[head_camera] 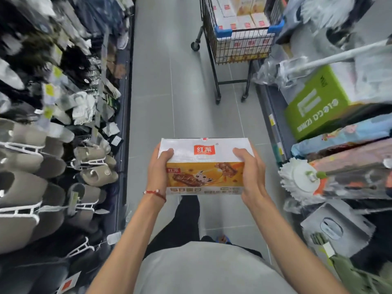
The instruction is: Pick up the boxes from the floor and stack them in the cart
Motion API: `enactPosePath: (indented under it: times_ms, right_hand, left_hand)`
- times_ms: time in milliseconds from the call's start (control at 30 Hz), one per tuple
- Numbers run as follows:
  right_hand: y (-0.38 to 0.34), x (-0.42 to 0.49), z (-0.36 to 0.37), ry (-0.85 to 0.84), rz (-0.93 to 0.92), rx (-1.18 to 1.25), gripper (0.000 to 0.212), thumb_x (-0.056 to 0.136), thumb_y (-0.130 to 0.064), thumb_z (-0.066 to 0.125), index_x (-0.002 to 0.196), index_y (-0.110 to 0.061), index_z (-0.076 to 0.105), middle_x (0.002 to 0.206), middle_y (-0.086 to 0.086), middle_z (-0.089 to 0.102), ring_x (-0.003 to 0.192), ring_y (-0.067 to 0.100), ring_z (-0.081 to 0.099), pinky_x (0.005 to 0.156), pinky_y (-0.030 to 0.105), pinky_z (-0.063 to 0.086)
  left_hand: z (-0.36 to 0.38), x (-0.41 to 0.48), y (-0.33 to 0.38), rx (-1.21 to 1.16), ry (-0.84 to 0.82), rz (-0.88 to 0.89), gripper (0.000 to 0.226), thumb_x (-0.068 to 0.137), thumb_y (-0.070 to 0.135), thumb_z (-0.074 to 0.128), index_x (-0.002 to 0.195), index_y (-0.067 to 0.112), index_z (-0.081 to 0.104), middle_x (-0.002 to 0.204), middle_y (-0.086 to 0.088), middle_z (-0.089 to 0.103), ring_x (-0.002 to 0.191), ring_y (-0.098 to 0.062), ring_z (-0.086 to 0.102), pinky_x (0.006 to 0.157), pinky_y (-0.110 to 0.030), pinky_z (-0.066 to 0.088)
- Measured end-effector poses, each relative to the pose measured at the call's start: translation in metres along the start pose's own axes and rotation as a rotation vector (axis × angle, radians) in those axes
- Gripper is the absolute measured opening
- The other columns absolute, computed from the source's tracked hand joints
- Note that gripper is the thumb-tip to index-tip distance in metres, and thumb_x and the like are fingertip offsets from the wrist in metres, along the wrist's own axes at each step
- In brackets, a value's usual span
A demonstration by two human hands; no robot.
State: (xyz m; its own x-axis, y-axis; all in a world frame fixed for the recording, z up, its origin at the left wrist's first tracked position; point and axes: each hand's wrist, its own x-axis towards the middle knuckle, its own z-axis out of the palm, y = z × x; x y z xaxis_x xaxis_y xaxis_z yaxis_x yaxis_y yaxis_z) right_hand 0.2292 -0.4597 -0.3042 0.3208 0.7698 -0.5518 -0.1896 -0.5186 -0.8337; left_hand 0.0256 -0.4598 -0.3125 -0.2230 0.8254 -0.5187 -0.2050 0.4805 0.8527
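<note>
- The left hand grips the left end of the box, thumb curled over the white top and fingers wrapped round the side.
- The right hand grips the right end the same way, thumb on top.
- A red cord bracelet with a pale bead circles the left wrist.
- The box is held level in the lower centre of the frame, above the floor and well apart from the cart.
- Its white top bears a red logo reading 红派 with "HONGPAI" in small letters beneath and a ® mark at the upper right.
- Its orange front shows snack bars and a cartoon cow, with a small red 红派 tag at its upper left; the line of Chinese characters along the bottom is too blurred to read.
- The black wire cart stands on castors at the upper centre-right, with blue corner guards.
- Stacked boxes fill the cart, white and orange, each with a small red logo square.
- Grey slippers hang on white hooks along the left side.
- At right, a white mop head juts out below a green carton, whose white lettering is upside down and unreadable.
</note>
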Motion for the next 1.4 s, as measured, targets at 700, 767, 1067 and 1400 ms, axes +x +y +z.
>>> enactPosePath:
  times_ms: [700, 767, 1067, 1400]
  right_hand:
    - [-0.220, 0.301, 0.247, 0.079, -0.018, 0.095, 0.015, 0.097, -0.026, 0.060, 0.104, -0.028, 0.072, 0.097, 0.002, 0.079, 0.086, 0.022, 0.078, 0.059, 0.029, 0.058]
    - [-0.243, 0.338, 0.261, 0.070, -0.013, 0.095, 0.016, 0.097, -0.026, 0.060, 0.104, -0.032, 0.073, 0.096, 0.000, 0.079, 0.087, 0.021, 0.078, 0.060, 0.029, 0.059]
    - [-0.338, 0.476, 0.308, 0.097, 0.024, 0.151, 0.028, 0.097, -0.028, 0.064, 0.124, -0.034, 0.069, 0.104, 0.000, 0.079, 0.097, 0.023, 0.077, 0.071, 0.035, 0.060]
    - [-0.415, 0.613, 0.380, 0.292, -0.008, 0.243, 0.036, 0.095, -0.036, 0.067, 0.130, -0.039, 0.064, 0.122, 0.000, 0.073, 0.106, 0.017, 0.073, 0.071, 0.027, 0.056]
  left_hand:
    - [0.057, 0.393, 0.253, 0.071, -0.037, 0.028, 0.045, 0.084, 0.034, 0.058, 0.128, 0.025, 0.059, 0.116, -0.008, 0.072, 0.098, -0.025, 0.071, 0.080, -0.042, 0.058]
    - [0.074, 0.430, 0.275, 0.072, -0.029, 0.030, 0.046, 0.085, 0.033, 0.058, 0.131, 0.024, 0.059, 0.119, -0.010, 0.071, 0.100, -0.028, 0.071, 0.079, -0.041, 0.059]
    - [0.147, 0.564, 0.363, 0.132, -0.051, 0.048, 0.051, 0.082, 0.044, 0.054, 0.129, 0.025, 0.058, 0.117, -0.005, 0.072, 0.103, -0.024, 0.071, 0.079, -0.036, 0.059]
    - [0.214, 0.750, 0.451, 0.251, -0.226, 0.025, 0.036, 0.100, 0.036, 0.052, 0.135, 0.027, 0.055, 0.112, -0.004, 0.074, 0.090, -0.017, 0.074, 0.063, -0.019, 0.056]
